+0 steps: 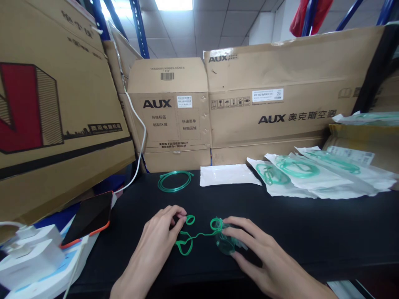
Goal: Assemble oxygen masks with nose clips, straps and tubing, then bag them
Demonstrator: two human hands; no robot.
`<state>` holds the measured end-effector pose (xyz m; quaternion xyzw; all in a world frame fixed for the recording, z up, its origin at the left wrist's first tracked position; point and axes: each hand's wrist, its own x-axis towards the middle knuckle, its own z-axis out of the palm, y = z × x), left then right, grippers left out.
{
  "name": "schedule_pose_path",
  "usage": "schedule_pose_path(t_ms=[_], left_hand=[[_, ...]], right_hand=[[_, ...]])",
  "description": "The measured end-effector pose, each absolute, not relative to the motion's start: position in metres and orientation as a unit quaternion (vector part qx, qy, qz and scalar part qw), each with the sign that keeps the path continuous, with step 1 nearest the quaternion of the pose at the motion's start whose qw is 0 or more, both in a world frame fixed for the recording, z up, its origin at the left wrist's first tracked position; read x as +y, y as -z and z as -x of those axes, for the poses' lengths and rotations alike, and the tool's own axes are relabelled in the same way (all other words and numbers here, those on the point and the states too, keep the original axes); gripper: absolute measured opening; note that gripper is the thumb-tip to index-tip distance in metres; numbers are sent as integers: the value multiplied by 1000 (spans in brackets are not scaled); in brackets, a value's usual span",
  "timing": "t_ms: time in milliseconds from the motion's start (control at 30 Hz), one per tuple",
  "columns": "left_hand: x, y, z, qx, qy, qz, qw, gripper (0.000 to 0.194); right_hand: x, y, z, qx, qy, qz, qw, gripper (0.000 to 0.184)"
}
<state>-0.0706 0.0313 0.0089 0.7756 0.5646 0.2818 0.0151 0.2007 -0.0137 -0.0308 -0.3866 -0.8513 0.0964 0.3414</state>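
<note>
On the black table point(311, 224) lies a clear green mask point(226, 244) with a thin green elastic strap point(187, 243) running off to its left. My right hand point(264, 261) rests on the mask, fingers curled around it. My left hand point(156, 249) pinches the strap near a small loop point(190, 219), with thumb and forefinger closed on it. A coil of green tubing point(174, 181) lies farther back on the table, apart from both hands.
A flat white pouch point(227, 174) and several sealed bags with green masks point(311, 172) lie at the back right. Large cardboard boxes point(264, 104) wall the back and left. A phone point(89, 218) and a white power strip point(28, 257) sit at the left.
</note>
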Motion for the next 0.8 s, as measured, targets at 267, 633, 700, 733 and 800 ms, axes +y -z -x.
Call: schedule_pose_path(t_ms=[267, 633, 700, 733, 800], left_hand=[[32, -1, 78, 500, -276, -820, 46, 23], [25, -4, 63, 462, -333, -822, 13, 28], [22, -5, 57, 452, -351, -820, 20, 25], [21, -6, 55, 449, -359, -818, 28, 25], [18, -7, 51, 460, -370, -806, 53, 24]], right_hand=[[-17, 30, -202, -853, -96, 393, 331, 52], [-13, 38, -197, -838, 2, 427, 340, 46], [-13, 39, -196, -833, 33, 431, 345, 47], [-13, 39, -195, -831, 45, 433, 347, 47], [-13, 39, -195, -829, 62, 434, 348, 46]])
